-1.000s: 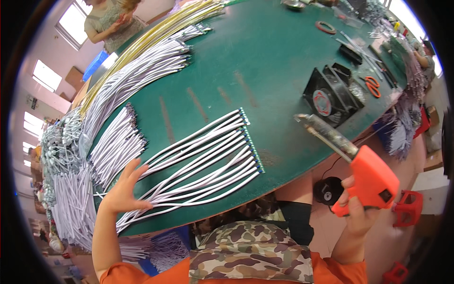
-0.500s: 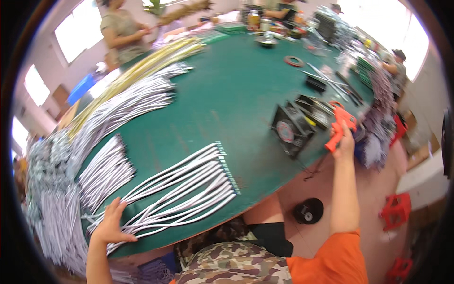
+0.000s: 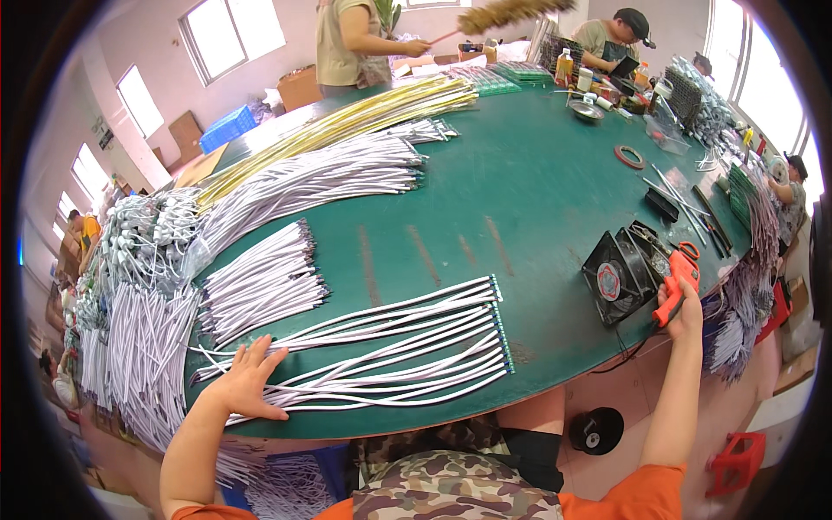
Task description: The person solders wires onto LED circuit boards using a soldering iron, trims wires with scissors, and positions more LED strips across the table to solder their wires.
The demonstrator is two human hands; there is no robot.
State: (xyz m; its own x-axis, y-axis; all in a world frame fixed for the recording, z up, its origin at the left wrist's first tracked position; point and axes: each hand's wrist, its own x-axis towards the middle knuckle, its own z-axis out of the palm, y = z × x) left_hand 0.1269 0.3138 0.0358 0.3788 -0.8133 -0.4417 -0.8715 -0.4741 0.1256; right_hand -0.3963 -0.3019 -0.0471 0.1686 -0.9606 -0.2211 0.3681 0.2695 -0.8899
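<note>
My left hand (image 3: 247, 381) lies with fingers spread over the near ends of a row of white cables (image 3: 390, 364). Those cables fan out across the green table and end at a narrow green strip (image 3: 503, 325) with small metal contacts. In my right hand (image 3: 686, 314) is a red pistol-grip tool (image 3: 680, 282), its handle wrapped by my fingers at the table's right edge. Just left of that tool stands a square black fan (image 3: 612, 277). A bundle of shorter white cables (image 3: 260, 282) lies beyond my left hand.
Long white cables (image 3: 321, 178) and yellow ones (image 3: 338, 117) stretch along the far left. A tape roll (image 3: 629, 157), rods (image 3: 680, 204) and bottles (image 3: 565, 68) stand or lie to the right. One person (image 3: 351, 43) holds a duster; another (image 3: 607, 43) sits at the far edge.
The whole view has swung left, so the table sits further right in the picture. My right hand has brought the red tool nearer the fan. My left hand stays on the cables.
</note>
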